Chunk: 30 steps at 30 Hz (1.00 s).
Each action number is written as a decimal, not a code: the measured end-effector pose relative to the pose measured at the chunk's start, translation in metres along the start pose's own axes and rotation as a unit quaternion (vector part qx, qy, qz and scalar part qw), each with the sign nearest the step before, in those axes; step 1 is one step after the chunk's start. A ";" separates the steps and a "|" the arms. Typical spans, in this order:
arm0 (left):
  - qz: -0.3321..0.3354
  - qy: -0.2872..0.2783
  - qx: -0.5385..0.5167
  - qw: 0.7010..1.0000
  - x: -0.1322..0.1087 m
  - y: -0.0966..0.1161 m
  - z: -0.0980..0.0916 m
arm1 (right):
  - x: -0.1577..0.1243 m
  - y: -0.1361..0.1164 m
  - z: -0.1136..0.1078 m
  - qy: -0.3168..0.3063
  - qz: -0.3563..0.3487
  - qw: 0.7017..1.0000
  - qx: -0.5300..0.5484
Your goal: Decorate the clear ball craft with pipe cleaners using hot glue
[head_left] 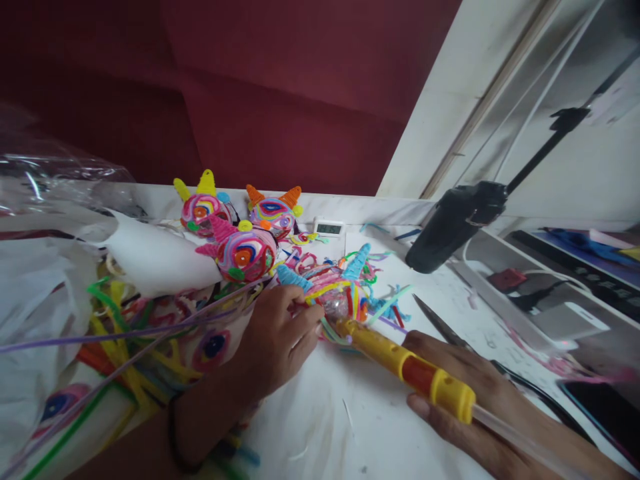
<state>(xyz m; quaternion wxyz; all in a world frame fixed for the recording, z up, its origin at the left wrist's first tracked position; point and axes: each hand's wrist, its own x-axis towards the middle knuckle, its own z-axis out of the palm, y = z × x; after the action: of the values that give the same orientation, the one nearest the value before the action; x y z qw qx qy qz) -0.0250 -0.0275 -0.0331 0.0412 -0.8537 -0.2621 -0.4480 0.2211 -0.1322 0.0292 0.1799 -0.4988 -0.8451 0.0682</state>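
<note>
My left hand (283,333) has its fingers closed on the near left side of a round, multicoloured craft piece (343,290) with two light-blue horns. My right hand (465,387) wraps round a yellow glue gun (395,357) with an orange-red middle and a clear stick in its back end. The gun's nozzle points left and sits at the near side of the craft piece; whether it touches is unclear. A pale green strip lies by the nozzle and my left fingertips.
Finished-looking horned pieces (245,253) stand behind. Coloured pipe cleaners (120,320) and white plastic lie left. Scissors (443,323), a phone (605,413), a white tray (505,300) and a black stand (450,227) are right. A small display (329,228) stands behind.
</note>
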 end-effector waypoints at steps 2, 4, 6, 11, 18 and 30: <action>-0.005 0.000 -0.004 1.000 0.000 0.000 0.000 | 0.000 0.000 0.002 0.005 0.006 1.000 0.008; -0.005 0.002 -0.004 1.000 0.000 -0.001 0.000 | -0.001 0.001 0.003 0.005 0.008 1.000 0.012; -0.005 0.002 -0.002 1.000 -0.001 -0.001 0.001 | -0.003 0.002 0.003 0.006 0.001 1.000 0.010; -0.002 0.000 0.000 1.000 -0.001 -0.001 0.001 | -0.006 0.001 0.000 -0.003 0.015 1.000 0.018; -0.011 0.004 -0.003 1.000 0.000 0.000 0.000 | -0.006 -0.002 -0.001 -0.005 0.047 0.997 0.055; 0.001 -0.011 -0.007 1.000 -0.002 -0.003 0.002 | -0.008 0.001 -0.003 -0.026 0.004 0.999 -0.025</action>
<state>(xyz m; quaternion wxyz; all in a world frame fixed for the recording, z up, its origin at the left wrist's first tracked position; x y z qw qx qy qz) -0.0260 -0.0253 -0.0358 0.0334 -0.8590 -0.2585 -0.4406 0.2266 -0.1393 0.0302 0.1448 -0.5043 -0.8492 0.0606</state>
